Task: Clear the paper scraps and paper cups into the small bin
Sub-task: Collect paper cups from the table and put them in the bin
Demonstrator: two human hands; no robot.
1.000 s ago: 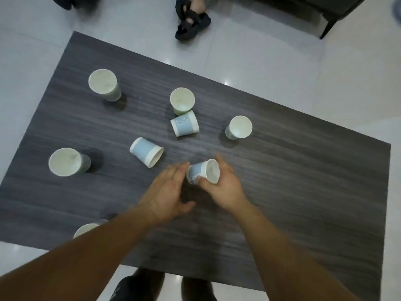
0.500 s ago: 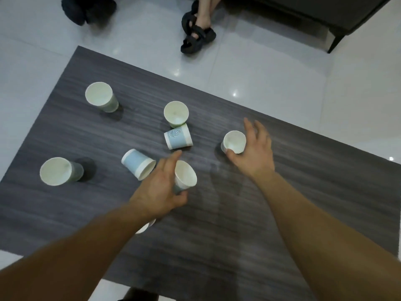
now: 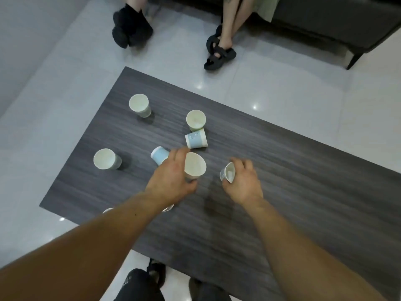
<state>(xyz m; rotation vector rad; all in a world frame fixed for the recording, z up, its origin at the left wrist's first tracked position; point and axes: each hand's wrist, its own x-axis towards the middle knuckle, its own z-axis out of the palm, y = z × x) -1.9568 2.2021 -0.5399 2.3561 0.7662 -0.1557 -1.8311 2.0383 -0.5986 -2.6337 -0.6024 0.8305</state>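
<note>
Lifted since a moment ago: small paper cup (image 3: 227, 175), white inside, pale blue outside, tipped sideways above the table (image 3: 293, 192), gripped by curled right hand (image 3: 245, 183). Just beside it, second cup (image 3: 194, 166), mouth up, clasped in left hand (image 3: 171, 181).

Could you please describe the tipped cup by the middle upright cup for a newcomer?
On the dark table, find the upright cup near the centre. The tipped cup lies beside it, on the near side. Only its blue side shows a small print.
</note>
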